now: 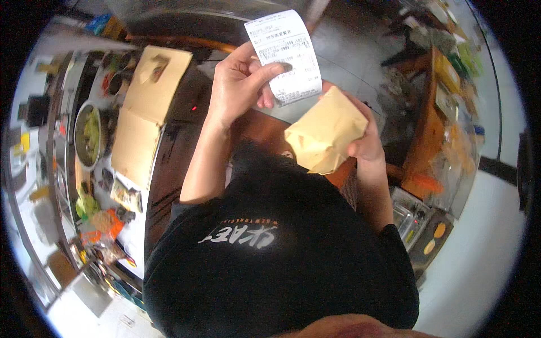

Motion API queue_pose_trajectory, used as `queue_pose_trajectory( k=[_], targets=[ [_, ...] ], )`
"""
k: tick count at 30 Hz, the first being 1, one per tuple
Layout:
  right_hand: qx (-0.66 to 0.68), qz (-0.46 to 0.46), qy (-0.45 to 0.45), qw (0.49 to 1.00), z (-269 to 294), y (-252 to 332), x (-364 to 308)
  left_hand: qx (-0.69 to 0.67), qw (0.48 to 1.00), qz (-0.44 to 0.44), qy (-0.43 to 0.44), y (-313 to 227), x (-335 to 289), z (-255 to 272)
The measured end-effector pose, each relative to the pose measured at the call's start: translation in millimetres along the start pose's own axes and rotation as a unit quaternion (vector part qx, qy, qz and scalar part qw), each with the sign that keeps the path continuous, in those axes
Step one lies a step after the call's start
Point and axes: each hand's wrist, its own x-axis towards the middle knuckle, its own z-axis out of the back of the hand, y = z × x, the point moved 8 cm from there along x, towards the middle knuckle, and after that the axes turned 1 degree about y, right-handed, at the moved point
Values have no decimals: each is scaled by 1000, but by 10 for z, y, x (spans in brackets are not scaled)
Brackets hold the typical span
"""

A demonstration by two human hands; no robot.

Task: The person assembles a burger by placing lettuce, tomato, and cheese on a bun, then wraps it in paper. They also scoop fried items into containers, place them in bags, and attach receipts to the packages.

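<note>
Both hands are raised in front of the black top (282, 281), over the floor and to the right of the worktop (134, 234). We see the left hand (235, 84) closed in a pinch on a printed paper slip (286, 42), thumb on its face and fingers behind; the slip stands roughly upright, print toward the wearer, curling slightly.

The right hand (372, 135) is partly open, curved round the outer side of a folded tan paper packet (324, 127). Its thumb presses near the lower corner; most of its other fingers are hidden behind. The packet lies below and to the right of the slip, close to its lower edge; we cannot tell whether they touch. Contents not visible.

Step in hand, our judgement: reading the slip with the packet held alongside, perhaps comparing them. The next move calls for a flat, unobstructed slip and a light grip, since squeezing could open the folds. Attaching one to the other would, we think, need the two brought squarely together.

On the worktop: a flattened cardboard piece (137, 135) beside a round pan of green food (89, 132).
</note>
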Motion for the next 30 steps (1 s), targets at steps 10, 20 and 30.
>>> queue_pose_trajectory(
  k=[10,20,30],
  targets=[
    [-32,-21,-138,990,1754,624,-254,-189,970,32,151,763,1688,-1762],
    [-60,-44,-262,962,3694,1403,377,-456,799,197,339,1018,3915,-3627],
    [-11,-53,-253,966,5549,2033,1614,-468,782,266,313,1276,6229,-4341]
  ],
)
